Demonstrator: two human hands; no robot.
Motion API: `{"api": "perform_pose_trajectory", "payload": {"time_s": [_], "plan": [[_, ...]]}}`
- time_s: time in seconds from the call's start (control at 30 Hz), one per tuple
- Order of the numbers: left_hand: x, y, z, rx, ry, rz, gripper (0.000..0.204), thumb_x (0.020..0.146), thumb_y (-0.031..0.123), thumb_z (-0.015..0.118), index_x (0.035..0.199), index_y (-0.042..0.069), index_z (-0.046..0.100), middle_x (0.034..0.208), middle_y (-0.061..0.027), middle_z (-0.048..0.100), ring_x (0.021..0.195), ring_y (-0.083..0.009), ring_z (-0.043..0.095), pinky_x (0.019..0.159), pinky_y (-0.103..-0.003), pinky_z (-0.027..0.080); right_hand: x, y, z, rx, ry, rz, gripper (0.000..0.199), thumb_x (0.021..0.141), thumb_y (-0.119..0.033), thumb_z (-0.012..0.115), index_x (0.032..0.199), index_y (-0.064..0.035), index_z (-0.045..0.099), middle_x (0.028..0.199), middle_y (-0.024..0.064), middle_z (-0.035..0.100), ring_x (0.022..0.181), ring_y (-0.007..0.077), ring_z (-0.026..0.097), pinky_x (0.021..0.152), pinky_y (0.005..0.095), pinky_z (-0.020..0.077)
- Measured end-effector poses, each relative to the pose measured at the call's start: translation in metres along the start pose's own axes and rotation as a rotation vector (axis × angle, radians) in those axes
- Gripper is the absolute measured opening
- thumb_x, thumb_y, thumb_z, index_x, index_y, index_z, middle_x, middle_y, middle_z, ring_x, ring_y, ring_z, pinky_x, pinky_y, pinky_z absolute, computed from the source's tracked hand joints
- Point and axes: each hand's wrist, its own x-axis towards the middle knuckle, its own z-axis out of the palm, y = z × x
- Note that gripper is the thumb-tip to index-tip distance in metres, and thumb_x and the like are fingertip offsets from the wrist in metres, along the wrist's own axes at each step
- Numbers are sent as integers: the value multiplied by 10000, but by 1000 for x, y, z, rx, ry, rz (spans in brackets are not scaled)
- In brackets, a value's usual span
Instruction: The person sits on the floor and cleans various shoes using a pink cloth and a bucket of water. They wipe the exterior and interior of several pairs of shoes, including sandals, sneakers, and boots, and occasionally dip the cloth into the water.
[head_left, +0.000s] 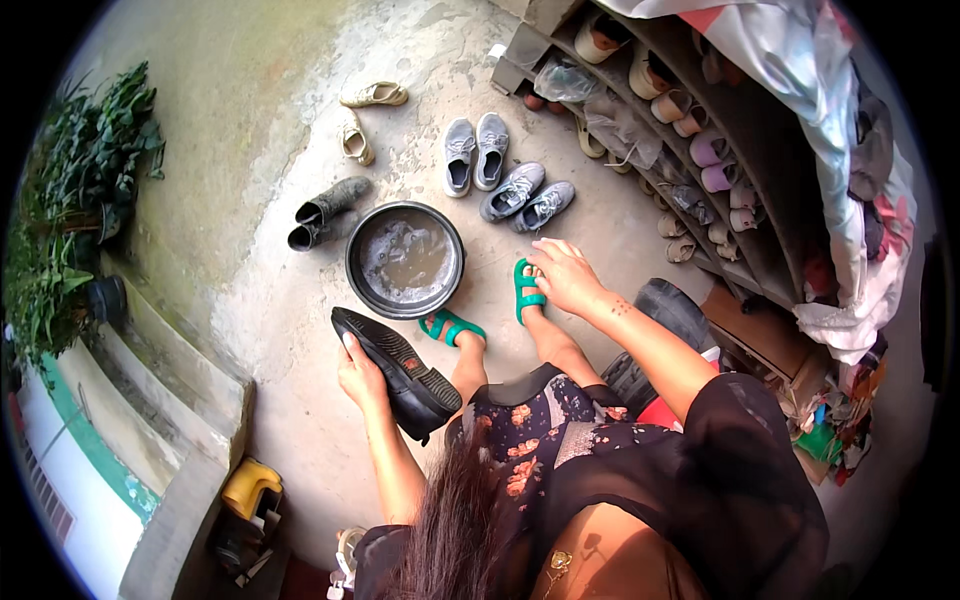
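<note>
My left hand (361, 377) grips a black shoe (385, 365), tilted so that part of its ridged sole shows. Just beyond the shoe stands a round black basin (459, 270) of murky, foamy water (405, 258). Held out to the right of the basin, above a green sandal (527, 290) on my foot, my right hand (566, 278) has its fingers loosely stretched out. Nothing shows in it. Past it sit a pair of grey-mauve sneakers (513, 192) and a pair of light grey sneakers (490, 150).
Dark ankle boots (325, 213) stand left of the basin, with beige shoes (355, 138) farther off. A tiered rack of shoes (715, 165) fills the right side, partly draped with a plastic sheet (775, 60). Concrete steps (190, 385) and potted plants (95, 165) line the left.
</note>
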Motion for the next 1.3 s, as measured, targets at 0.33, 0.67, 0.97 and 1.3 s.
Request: {"api": "perform_pose_trajectory", "payload": {"time_s": [0.33, 0.67, 0.97, 1.3], "plan": [[-76, 192, -93, -182, -144, 341, 541, 1024, 466, 428, 1128, -4, 676, 952, -200, 715, 858, -282, 672, 807, -380, 494, -120, 49, -452, -228, 1212, 106, 294, 818, -119, 668, 1104, -69, 620, 1176, 108, 610, 1106, 319, 579, 947, 423, 467], [-148, 292, -111, 7, -140, 475, 563, 985, 554, 432, 1087, 66, 693, 941, -233, 694, 958, -406, 665, 818, -448, 497, -169, 210, -565, -232, 1279, 910, 437, 829, -381, 681, 1143, -85, 610, 1230, 174, 546, 1192, 358, 502, 1000, 503, 401], [-161, 378, -88, -444, -315, 720, 573, 1024, 472, 451, 933, -55, 656, 721, -96, 644, 737, -125, 552, 693, -327, 463, -235, -59, -495, 688, 1210, -359, 303, 927, -131, 625, 1194, 1, 567, 1059, 34, 649, 955, 113, 591, 904, 256, 460], [-242, 454, -60, -727, -463, 1336, 409, 1008, 338, 495, 959, -16, 694, 848, -65, 709, 790, -141, 632, 754, -324, 513, -155, -150, -382, -93, 1099, -285, 491, 904, -489, 596, 1325, -238, 565, 1474, 41, 447, 1394, 314, 359, 1131, 511, 254]]}}
